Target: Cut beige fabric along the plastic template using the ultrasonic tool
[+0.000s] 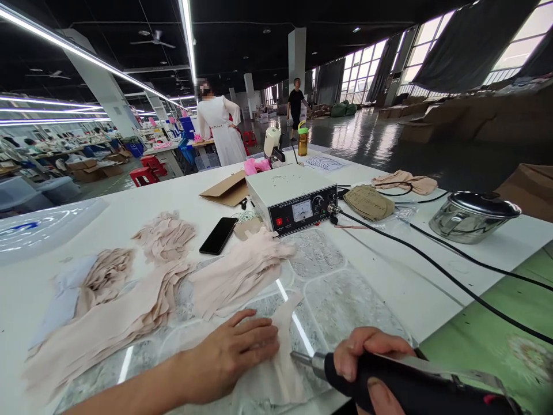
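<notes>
My left hand [235, 351] lies flat, fingers stretched out, on a thin pale beige fabric piece [285, 334] at the front of the table. Wrapped round the black handle of an ultrasonic cutter [401, 380] is my right hand [367, 351]. The cutter's metal tip points left and meets, or nearly meets, the fabric's right edge; exact contact cannot be told. Under the fabric lies a clear sheet over a grey marbled board [341, 305]. Stacked beige fabric strips [242, 265] lie just beyond my left hand, and a longer stack [116, 323] spreads to its left.
A control box [298, 199] with a dial stands mid-table, its black cable [415, 253] running right. Around it are a phone [218, 235], brown card patterns [368, 202], a lidded metal pot [473, 218] and a bottle [303, 141]. Two people stand beyond the table.
</notes>
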`<action>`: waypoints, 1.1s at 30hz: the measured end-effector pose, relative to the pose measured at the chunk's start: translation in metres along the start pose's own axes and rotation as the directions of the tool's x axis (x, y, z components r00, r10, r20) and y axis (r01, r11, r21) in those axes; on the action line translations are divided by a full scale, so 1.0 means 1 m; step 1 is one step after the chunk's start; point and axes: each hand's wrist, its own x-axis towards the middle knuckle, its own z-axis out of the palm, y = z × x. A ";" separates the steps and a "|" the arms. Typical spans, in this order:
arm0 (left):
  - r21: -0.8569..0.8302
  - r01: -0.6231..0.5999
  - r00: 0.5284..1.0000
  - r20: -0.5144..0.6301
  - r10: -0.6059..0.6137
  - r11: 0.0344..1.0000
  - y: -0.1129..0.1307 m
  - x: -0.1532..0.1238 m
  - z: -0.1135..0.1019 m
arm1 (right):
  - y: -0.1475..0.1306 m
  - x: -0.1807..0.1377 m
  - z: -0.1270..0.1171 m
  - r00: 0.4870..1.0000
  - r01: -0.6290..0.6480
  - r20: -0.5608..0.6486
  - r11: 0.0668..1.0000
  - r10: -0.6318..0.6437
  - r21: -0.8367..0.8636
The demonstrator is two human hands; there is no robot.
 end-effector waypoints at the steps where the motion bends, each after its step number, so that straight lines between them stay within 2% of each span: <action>1: 0.009 -0.002 1.000 0.017 0.001 1.000 -0.003 0.001 0.001 | 0.002 0.002 -0.002 1.000 0.006 -0.026 1.000 -0.006 -0.014; 6: -0.014 -0.026 0.996 0.082 0.027 1.000 -0.020 0.006 0.003 | 0.014 0.014 -0.001 0.987 0.050 -0.154 0.998 -0.055 -0.037; 12: -0.038 -0.048 0.995 0.089 0.051 0.998 -0.029 0.006 0.004 | 0.023 0.023 0.011 0.982 0.097 -0.164 0.995 -0.095 0.007; 18: -0.047 -0.070 0.986 0.149 0.077 0.996 -0.033 0.008 0.003 | 0.027 0.025 0.015 0.982 0.079 -0.176 0.996 -0.073 0.027; 23: -0.087 -0.125 0.985 0.109 0.134 0.988 -0.037 0.013 0.003 | 0.026 0.024 0.012 0.984 0.050 -0.174 0.999 -0.049 0.001; 30: -0.039 -0.181 0.980 0.082 0.184 0.983 -0.043 0.014 0.002 | 0.018 0.029 0.015 0.982 0.023 -0.187 0.999 -0.029 -0.031; 33: -0.051 -0.197 0.979 0.037 0.199 0.979 -0.045 0.014 0.005 | 0.019 0.028 0.015 0.981 0.032 -0.190 0.999 -0.039 -0.040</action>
